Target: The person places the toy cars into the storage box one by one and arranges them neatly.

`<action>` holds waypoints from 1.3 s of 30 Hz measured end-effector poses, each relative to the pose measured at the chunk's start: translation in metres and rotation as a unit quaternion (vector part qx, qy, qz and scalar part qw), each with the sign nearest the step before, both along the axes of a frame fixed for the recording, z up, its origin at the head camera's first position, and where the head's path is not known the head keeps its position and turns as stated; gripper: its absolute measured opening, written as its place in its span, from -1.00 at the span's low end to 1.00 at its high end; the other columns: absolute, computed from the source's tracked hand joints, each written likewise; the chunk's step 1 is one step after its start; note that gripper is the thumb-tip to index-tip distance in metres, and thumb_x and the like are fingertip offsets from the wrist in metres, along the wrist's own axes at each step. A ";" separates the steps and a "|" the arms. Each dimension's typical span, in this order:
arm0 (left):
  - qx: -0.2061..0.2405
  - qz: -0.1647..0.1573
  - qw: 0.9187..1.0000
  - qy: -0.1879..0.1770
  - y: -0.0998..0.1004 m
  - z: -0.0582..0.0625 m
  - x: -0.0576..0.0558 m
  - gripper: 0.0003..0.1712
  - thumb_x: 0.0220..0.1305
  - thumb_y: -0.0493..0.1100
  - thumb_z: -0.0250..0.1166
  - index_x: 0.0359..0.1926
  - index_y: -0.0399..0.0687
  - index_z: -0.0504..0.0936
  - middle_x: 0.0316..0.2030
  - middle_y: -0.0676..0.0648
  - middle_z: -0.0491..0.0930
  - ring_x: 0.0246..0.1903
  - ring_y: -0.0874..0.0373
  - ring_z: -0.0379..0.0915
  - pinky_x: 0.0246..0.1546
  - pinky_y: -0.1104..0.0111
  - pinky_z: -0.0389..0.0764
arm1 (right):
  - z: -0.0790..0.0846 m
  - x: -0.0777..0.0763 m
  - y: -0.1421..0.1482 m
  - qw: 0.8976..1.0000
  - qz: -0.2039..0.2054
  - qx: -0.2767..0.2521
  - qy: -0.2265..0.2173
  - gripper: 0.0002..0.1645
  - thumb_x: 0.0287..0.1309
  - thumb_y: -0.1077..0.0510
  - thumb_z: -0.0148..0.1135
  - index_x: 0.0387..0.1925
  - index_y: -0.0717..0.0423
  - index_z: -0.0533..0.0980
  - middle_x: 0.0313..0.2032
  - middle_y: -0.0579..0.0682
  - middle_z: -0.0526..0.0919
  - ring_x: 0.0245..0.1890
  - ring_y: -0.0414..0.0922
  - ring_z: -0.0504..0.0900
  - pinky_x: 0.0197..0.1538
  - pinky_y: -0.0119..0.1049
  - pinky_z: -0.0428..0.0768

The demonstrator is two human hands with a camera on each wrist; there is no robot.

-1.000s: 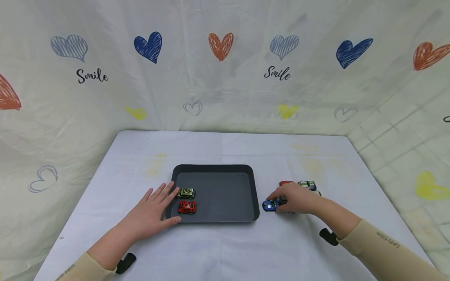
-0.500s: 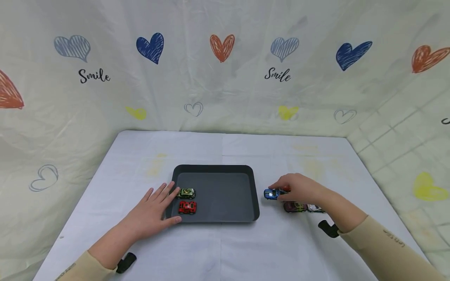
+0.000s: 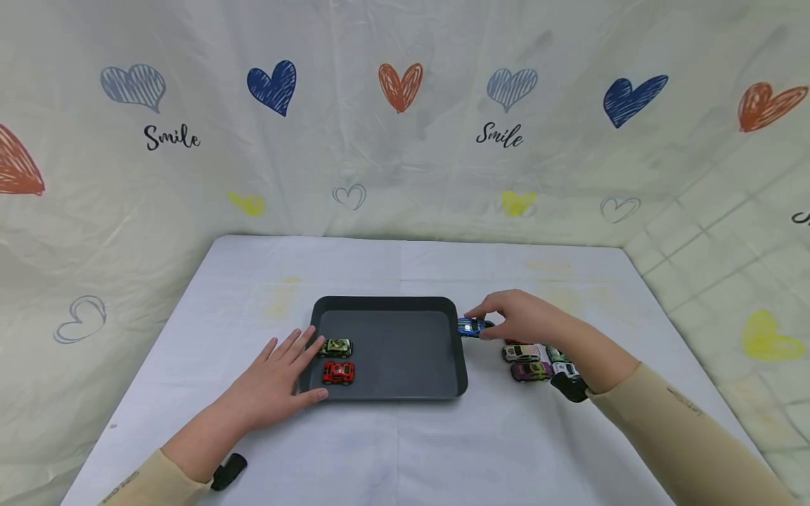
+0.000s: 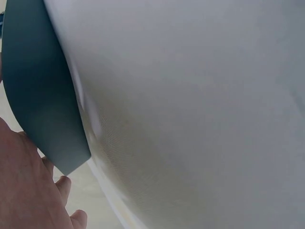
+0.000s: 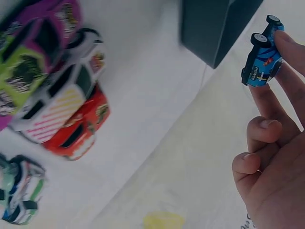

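My right hand (image 3: 522, 318) pinches a blue toy car (image 3: 470, 327) between thumb and fingers, at the right rim of a dark grey tray (image 3: 405, 351). In the right wrist view the blue toy car (image 5: 264, 59) is held up, its wheels and printed side showing. My left hand (image 3: 272, 386) lies with fingers spread over the tray's left rim, the thumb at the front corner. Inside the tray near those fingers stand a green patterned toy car (image 3: 335, 348) and, in front of it, a red toy car (image 3: 338, 373). From the left wrist, the tray's outer wall (image 4: 43, 86) shows beside the hand.
Right of the tray several toy cars stand close together, among them a purple and green one (image 3: 530, 371) and a white one (image 3: 522, 353). In the right wrist view a red car (image 5: 78, 129) shows beside them. White cloth (image 3: 405, 450) covers the table.
My right hand has lifted the blue toy car away from the group and carried it left and back to the tray's right rim. The left hand stays in place.
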State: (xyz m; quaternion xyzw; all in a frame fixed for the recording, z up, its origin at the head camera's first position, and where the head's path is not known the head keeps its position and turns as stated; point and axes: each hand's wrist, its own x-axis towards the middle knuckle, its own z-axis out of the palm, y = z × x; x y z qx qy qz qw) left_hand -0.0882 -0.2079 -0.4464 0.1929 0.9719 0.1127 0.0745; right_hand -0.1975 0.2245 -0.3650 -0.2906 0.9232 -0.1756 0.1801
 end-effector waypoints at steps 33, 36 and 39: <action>0.006 0.003 1.000 0.013 0.000 -0.009 -0.003 0.09 0.21 0.53 0.12 0.56 0.04 0.10 0.55 -0.09 -0.04 0.51 -0.17 -0.14 0.43 -0.19 -0.07 | -0.024 -0.046 -0.184 0.993 0.114 0.035 0.021 -0.53 0.22 -0.02 0.38 0.17 -0.15 0.61 -0.08 -0.17 0.67 -0.11 -0.23 0.57 -0.05 -0.30 0.56; 0.004 -0.003 1.000 0.018 -0.002 -0.011 -0.004 0.09 0.21 0.54 0.09 0.56 0.05 0.08 0.56 -0.08 -0.05 0.51 -0.17 -0.14 0.42 -0.19 -0.07 | -0.030 -0.048 -0.197 0.991 0.119 0.050 0.025 -0.53 0.24 -0.01 0.37 0.18 -0.13 0.61 -0.08 -0.17 0.67 -0.12 -0.24 0.57 -0.04 -0.30 0.57; -0.002 -0.002 1.000 0.020 -0.003 -0.012 -0.005 0.10 0.20 0.56 0.07 0.57 0.08 0.07 0.56 -0.05 -0.07 0.51 -0.14 -0.16 0.43 -0.18 -0.08 | -0.037 -0.048 -0.209 0.989 0.126 0.067 0.027 -0.52 0.25 -0.01 0.36 0.20 -0.12 0.59 -0.06 -0.16 0.68 -0.12 -0.23 0.59 -0.04 -0.30 0.58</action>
